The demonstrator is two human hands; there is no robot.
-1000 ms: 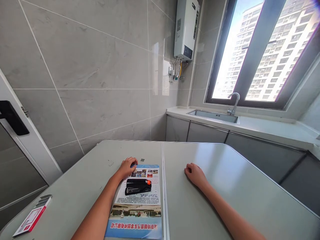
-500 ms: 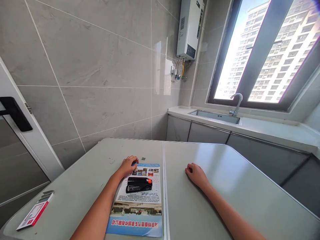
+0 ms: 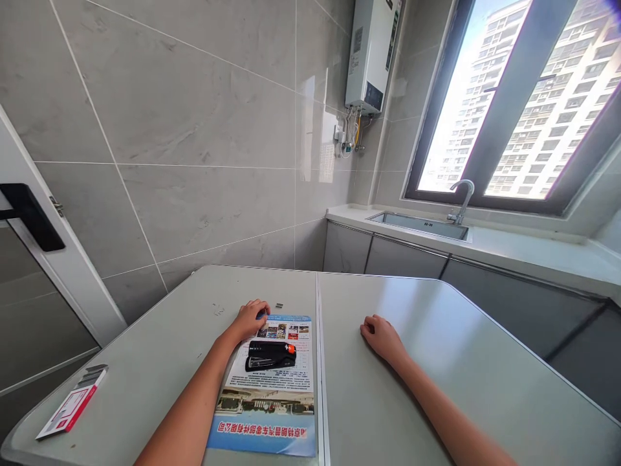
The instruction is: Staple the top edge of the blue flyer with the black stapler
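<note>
A printed leaflet (image 3: 262, 440) with a blue band and red lettering lies flat on the table, its print upside down to me. Across its upper half rests a black stapler (image 3: 272, 356) with an orange-red spot at one end. My left hand (image 3: 250, 319) rests at the leaflet's upper left corner, fingers curved and a gap beside the thumb; it grips nothing that I can see. Just beyond it are small strips of staples (image 3: 279, 305). On the table's right half lies my right hand (image 3: 381, 334), fingers curled in, apart from every object and with nothing visible in it.
A red and white box (image 3: 72, 404) lies at the left of the pale folding table (image 3: 436, 362), with dark staple strips (image 3: 94, 373) at its far end. A seam runs down the table's middle. Beyond stand a counter with a sink (image 3: 420, 225) and a tiled wall.
The view has shifted very slightly. Both hands, the stapler and the leaflet keep their places.
</note>
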